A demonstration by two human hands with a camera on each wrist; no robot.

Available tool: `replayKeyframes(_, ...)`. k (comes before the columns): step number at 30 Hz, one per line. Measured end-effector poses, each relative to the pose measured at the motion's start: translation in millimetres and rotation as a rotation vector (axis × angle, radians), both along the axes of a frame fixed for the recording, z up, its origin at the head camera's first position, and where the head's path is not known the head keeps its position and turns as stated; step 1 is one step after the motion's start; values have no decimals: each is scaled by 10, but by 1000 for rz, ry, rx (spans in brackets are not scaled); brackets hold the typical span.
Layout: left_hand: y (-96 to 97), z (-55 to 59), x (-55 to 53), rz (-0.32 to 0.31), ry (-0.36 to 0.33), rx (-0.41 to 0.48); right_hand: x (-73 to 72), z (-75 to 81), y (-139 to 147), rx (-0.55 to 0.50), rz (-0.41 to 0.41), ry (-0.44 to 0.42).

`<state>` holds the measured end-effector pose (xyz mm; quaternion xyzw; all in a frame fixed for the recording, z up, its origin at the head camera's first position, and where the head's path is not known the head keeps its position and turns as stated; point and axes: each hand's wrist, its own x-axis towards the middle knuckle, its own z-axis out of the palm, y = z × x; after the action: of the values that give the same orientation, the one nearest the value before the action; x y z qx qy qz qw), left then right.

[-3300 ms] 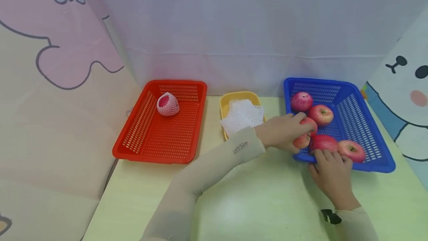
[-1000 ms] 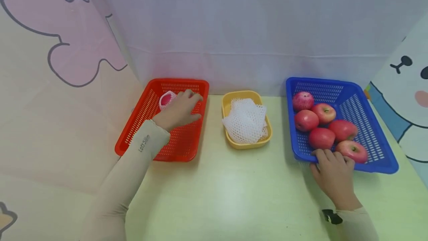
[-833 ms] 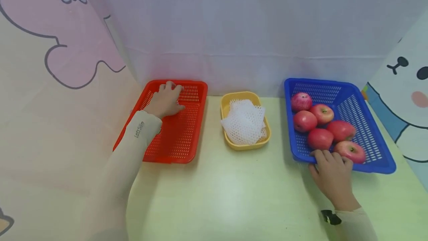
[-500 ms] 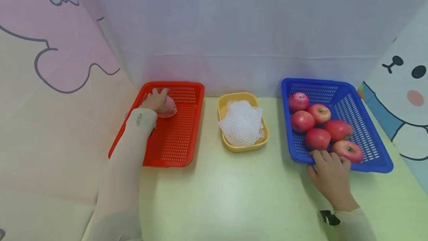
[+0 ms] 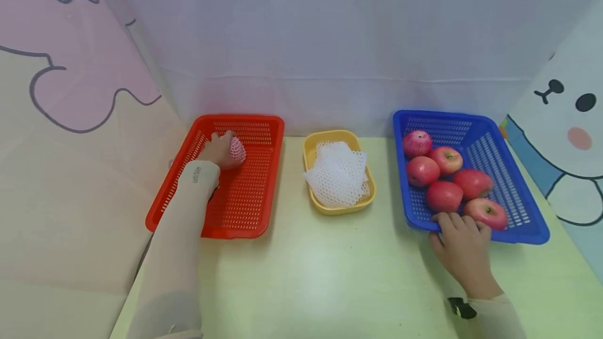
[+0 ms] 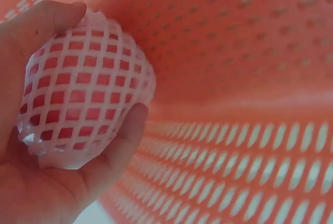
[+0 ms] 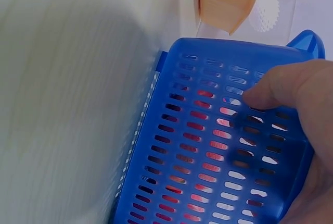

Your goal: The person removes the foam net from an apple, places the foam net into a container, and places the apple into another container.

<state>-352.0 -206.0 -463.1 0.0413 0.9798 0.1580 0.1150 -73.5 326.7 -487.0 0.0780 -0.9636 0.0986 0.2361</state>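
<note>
In the head view, my left hand (image 5: 218, 150) reaches into the red basket (image 5: 235, 234) and holds an apple in a pink-white foam net (image 5: 238, 150). The left wrist view shows the thumb and fingers curled round the netted apple (image 6: 78, 88), its red skin visible through the mesh. My right hand (image 5: 464, 250) grips the near rim of the blue basket (image 5: 525, 234), fingers over the edge. In the right wrist view, its thumb (image 7: 270, 91) presses the slotted outer wall of the blue basket (image 7: 177, 130). Several bare red apples (image 5: 445, 196) lie inside the blue basket.
Between the two baskets stands a small yellow basket (image 5: 346, 211) with white foam nets (image 5: 336, 177) heaped in it. All three rest on a pale table (image 5: 306, 276). A light cloth (image 5: 301, 41) hangs behind them, and printed sheets flank both sides.
My left hand has left an apple in the blue basket and moved left across to the red basket, where its fingers closed round the netted apple. My right hand stays on the blue rim.
</note>
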Motion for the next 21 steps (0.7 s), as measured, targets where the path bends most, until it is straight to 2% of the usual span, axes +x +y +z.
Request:
replayKeyframes(3,32,152,82,-50,9,-28,-1,-19,6,-1,3,6)
replayKeyframes(6,149,382,262,-116,28,-45,-9,-31,17,-1,3,6)
replayKeyframes(11,449,812,743,-241,53,-76,-8,-2,4,5,-3,-7)
replayKeyframes(14,649,990,1028,-319,68,-106,-6,10,-5,5,-5,-6)
replayKeyframes(17,889,1095,1297,-395,74,-149,-3,15,-10,1,-10,-10)
replayKeyframes(21,1193,1131,1634,-553,123,-198,1,20,-25,0,-15,-26)
